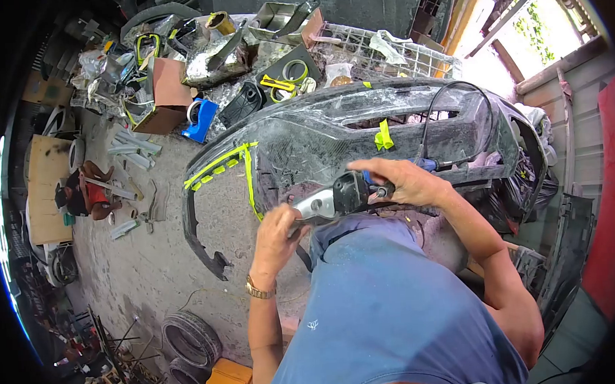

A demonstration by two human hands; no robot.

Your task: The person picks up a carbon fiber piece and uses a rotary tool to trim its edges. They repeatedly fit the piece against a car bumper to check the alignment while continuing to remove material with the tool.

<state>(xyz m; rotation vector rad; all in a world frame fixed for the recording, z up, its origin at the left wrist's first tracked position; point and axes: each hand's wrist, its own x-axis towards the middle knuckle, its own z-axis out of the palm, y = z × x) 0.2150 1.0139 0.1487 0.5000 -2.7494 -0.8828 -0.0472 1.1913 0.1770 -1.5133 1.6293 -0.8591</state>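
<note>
Two bare hands were closed on a power tool (335,197) that was held against a black car bumper (305,140) in a cluttered workshop yard. The left hand (276,233), with a gold watch (259,289) worn at its wrist, was curled around the tool's silver head. The right hand (406,181) was wrapped around its black rear end, from which a black cord (454,89) was looped up over the bumper. Strips of yellow tape (224,161) were stuck along the bumper's left edge. The bumper was propped above a concrete floor (153,260). Another person (84,195) was seated on that floor well to the left. Two tyres (190,338) were laid near the bottom of the view, and a cardboard box (169,88) was set beyond the bumper.
</note>
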